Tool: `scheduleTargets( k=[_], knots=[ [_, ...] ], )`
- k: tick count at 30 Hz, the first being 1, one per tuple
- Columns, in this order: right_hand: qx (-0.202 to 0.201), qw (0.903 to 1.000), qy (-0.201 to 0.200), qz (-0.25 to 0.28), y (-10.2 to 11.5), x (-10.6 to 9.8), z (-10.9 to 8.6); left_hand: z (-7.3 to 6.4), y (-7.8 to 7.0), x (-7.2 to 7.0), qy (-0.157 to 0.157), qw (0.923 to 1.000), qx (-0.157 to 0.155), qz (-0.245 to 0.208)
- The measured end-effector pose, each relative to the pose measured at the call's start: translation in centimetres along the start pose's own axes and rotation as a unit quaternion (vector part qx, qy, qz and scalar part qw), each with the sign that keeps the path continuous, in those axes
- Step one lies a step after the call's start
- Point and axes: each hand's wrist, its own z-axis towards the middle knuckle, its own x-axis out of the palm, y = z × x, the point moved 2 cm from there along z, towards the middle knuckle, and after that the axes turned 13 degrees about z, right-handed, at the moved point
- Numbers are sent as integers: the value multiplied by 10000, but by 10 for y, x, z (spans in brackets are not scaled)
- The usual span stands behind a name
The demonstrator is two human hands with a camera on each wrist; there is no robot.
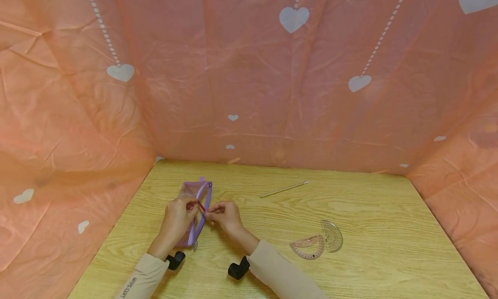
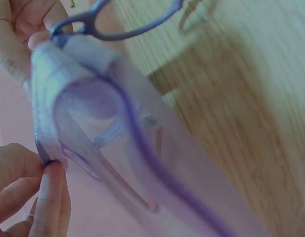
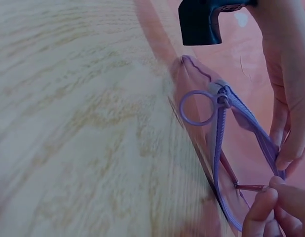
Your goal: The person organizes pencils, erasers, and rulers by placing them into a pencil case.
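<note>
A purple see-through zipper pouch [image 1: 188, 240] lies at the left of the table, its zipper mouth spread apart. My left hand [image 1: 177, 214] pinches one edge of that mouth; the right wrist view shows its fingers on the zipper tape [image 3: 258, 136]. My right hand [image 1: 227, 217] is at the opening. Between its thumb and fingertips it pinches the end of a thin red jointed tool [image 3: 251, 187], whose other part reaches into the pouch. The tool's exact kind cannot be told. A round ring pull [image 3: 181, 108] hangs from the zipper end.
A thin gold pencil-like stick [image 1: 284, 189] with a pale end lies right of the pouch. Farther right are a clear protractor [image 1: 332, 236] and a pinkish protractor [image 1: 308, 248], nearly touching. An orange curtain [image 1: 264, 96] with hearts borders the table [image 1: 381, 212] at back and sides.
</note>
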Motion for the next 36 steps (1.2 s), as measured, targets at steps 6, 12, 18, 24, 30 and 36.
scheduleTargets(
  k=[6,12,18,24,30,36],
  knots=[
    [58,9999,122,-70,1,3,-2,0,0,-1,-66,9999,68,-39],
    [57,9996,284,52,0,5,-3,1,2,0,-30,10000,63,-63],
    [-66,9989,473,1,-3,7,-6,1,3,1,-80,9999,104,-84],
    [-373,9967,719,-99,-2,9,-8,1,3,0,-13,9999,69,-97],
    [-211,9971,686,-272,-4,15,-7,1,3,-2,27,10000,32,-80],
    [-419,9957,746,-364,4,19,-12,2,2,-3,44,9999,-6,-92]
  ],
)
